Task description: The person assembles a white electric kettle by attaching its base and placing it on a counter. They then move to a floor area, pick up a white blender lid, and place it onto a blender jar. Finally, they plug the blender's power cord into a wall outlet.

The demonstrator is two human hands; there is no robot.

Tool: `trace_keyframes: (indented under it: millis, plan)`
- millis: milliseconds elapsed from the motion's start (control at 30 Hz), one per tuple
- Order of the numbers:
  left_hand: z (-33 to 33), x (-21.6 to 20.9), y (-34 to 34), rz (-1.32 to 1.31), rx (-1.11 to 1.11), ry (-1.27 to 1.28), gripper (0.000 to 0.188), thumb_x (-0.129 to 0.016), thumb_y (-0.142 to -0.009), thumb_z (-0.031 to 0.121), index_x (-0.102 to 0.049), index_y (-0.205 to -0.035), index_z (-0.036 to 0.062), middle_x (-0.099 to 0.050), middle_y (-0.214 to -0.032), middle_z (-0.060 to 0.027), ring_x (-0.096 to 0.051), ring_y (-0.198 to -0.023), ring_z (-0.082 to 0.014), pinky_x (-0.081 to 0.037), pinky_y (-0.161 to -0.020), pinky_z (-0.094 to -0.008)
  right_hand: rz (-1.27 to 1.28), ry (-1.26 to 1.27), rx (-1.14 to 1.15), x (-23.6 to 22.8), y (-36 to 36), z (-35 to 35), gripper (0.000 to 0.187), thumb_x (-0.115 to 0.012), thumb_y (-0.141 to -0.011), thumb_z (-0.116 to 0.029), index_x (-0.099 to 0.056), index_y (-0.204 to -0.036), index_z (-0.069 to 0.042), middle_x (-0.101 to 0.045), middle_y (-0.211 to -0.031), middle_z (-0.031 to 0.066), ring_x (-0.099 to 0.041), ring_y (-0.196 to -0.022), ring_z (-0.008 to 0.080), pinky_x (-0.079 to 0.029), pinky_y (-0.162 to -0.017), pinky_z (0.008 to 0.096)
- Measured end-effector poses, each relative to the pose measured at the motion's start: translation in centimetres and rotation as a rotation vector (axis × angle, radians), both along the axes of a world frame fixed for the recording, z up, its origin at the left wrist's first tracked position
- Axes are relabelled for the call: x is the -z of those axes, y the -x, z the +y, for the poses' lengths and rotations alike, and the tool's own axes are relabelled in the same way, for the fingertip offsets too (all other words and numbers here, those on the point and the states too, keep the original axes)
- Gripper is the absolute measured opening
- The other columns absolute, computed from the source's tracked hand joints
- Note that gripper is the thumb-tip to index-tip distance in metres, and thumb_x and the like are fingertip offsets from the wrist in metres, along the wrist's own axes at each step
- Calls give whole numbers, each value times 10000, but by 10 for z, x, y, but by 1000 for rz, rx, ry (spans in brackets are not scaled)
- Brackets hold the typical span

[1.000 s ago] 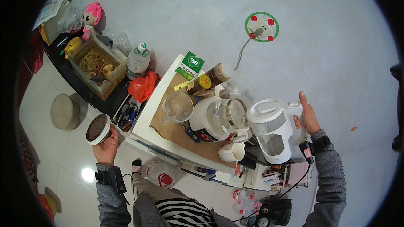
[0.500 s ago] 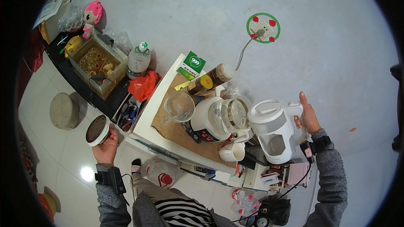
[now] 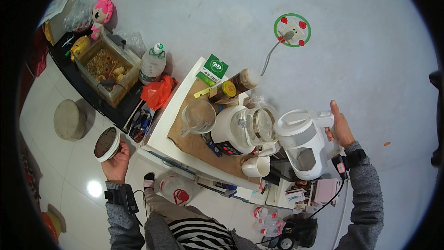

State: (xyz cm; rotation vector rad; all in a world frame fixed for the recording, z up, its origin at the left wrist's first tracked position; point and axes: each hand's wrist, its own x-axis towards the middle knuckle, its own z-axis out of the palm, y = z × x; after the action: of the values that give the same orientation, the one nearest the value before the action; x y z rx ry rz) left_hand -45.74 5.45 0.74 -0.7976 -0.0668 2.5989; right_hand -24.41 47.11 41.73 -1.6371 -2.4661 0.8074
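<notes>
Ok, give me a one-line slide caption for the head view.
Left hand holding a white tub, right hand gripping a white jug, a cluttered cabinet between them.

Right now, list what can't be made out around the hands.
All in the head view:
Left hand: most fingers hidden behind the white tub.
Dark contents of the tub: too small to identify.
Right hand: fingers partly hidden by the white kettle and its handle.
Left sleeve: cut off by the lower edge.

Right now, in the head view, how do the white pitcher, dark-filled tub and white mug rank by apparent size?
1. White pitcher, in right hand
2. Dark-filled tub, in left hand
3. White mug
</notes>
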Motion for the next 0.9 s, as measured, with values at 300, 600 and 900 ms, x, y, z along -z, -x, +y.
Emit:
trace_keyframes:
  millis: [300, 600, 900]
  plan:
    - [-1, 9, 0, 2, 0, -56, 448, -521, -923, 296, -479, -1245, -13, -551, -1172, -184, -536, -1029, -312, -442, -881, -411, -16, 0, -46, -1, 2, 1, 742, -323, -888, -704, -503, -601, -43, -434, -483, 16, -386, -351, 114, -323, -332, 274]
    - [-2, 12, -1, -20, -2, -33, 443, -520, -923, 294, -482, -1249, -4, -556, -1177, -183, -539, -1028, -317, -446, -868, -414, -39, -8, -41, -2, 6, -2, 757, -326, -883, -710, -526, -633, -24, -436, -496, 21, -387, -357, 112, -320, -331, 267]
    - [-4, 18, -2, -33, 3, -39, 430, -517, -921, 291, -494, -1245, 10, -560, -1173, -180, -534, -1026, -319, -448, -852, -410, -53, -17, -49, -3, 9, -5, 778, -327, -883, -706, -565, -684, 7, -446, -507, 31, -381, -358, 112, -317, -328, 268]
